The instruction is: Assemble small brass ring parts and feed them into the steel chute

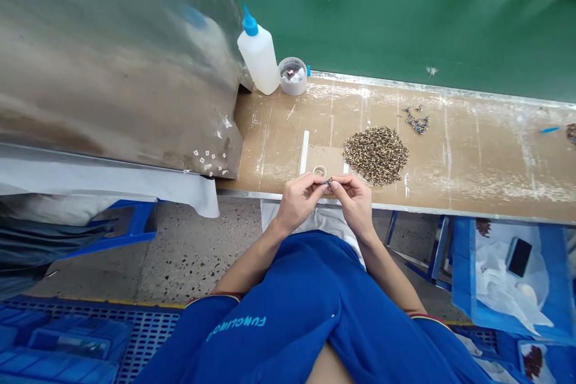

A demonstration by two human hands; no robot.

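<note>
My left hand (300, 197) and my right hand (354, 198) meet at the table's front edge, both with fingers pinched together. Between the fingertips is a small metal part (329, 182), dark and gold with a hint of blue; its exact kind is too small to make out. Just behind my left fingertips lies a clear ring (320, 171) on a piece of cardboard (330, 158). To the right of it sits a heaped pile of small gold and dark metal parts (377, 155). Farther back is a smaller group of similar parts with blue on them (417, 122).
A white squeeze bottle (261, 60) with a blue cap and a tape roll (293, 85) containing scraps stand at the back left. A large metal panel (135, 72) bounds the left side. A blue tray (463, 276) with a phone (519, 257) is at lower right.
</note>
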